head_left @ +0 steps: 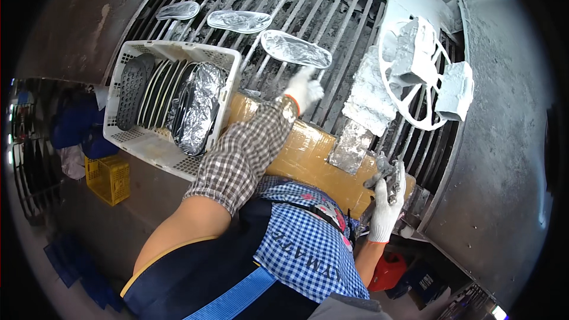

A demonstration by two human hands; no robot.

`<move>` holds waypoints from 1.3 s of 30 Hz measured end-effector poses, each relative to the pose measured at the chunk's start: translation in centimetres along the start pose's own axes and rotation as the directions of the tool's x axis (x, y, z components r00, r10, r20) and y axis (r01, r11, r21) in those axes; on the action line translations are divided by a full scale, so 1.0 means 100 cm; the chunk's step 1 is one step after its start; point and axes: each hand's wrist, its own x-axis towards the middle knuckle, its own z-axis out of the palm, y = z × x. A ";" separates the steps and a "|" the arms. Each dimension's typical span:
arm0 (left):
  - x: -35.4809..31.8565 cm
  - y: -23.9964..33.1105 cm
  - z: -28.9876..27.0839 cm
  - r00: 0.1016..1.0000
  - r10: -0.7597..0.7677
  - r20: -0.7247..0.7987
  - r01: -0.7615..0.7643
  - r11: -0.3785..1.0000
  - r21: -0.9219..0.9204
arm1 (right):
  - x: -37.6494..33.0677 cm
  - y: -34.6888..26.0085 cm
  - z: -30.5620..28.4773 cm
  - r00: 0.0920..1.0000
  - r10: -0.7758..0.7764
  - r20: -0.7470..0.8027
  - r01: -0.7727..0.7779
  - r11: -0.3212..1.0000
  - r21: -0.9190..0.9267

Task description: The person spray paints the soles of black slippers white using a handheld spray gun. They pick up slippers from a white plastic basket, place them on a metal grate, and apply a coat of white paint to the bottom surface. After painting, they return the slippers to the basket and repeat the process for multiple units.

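While the left hand (306, 88) stretches open-fingered toward a silver sole (295, 48), the right hand's (388, 201) grip clasps a spray gun (384, 173).

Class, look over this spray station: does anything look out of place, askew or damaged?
Nothing looks spilled or broken. The grate and wheel-shaped rack are thickly caked in pale overspray. The three coated soles lie at different angles. The left hand reaches toward the nearest; the right hand grips a spray gun.

Factory floor, shoe-sole spraying station. Paint-caked metal grate (284, 12) bearing coated soles (295, 48), overspray-crusted round rack (415, 77), white plastic crate (172, 104) packed with black soles (131, 90), yellow crate (108, 179) below, work gloves, apron, grimy curved booth walls (504, 142).
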 end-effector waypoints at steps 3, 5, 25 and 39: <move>-0.046 -0.006 -0.017 0.950 -0.008 0.311 -0.050 0.983 0.179 | 0.002 0.001 0.000 0.998 0.053 0.044 -0.054 0.998 0.040; -0.083 0.006 -0.026 0.906 0.032 0.422 -0.175 0.937 0.304 | 0.006 0.009 0.000 0.996 0.045 0.075 -0.049 0.998 0.050; -0.167 0.204 -0.144 0.639 0.683 0.353 0.059 -0.502 0.863 | -0.001 -0.003 0.014 0.991 0.085 0.105 -0.083 0.996 -0.027; -0.251 0.220 -0.078 0.753 0.552 0.359 -0.104 -0.438 0.893 | 0.004 0.008 0.010 0.993 0.077 0.090 -0.088 0.989 0.121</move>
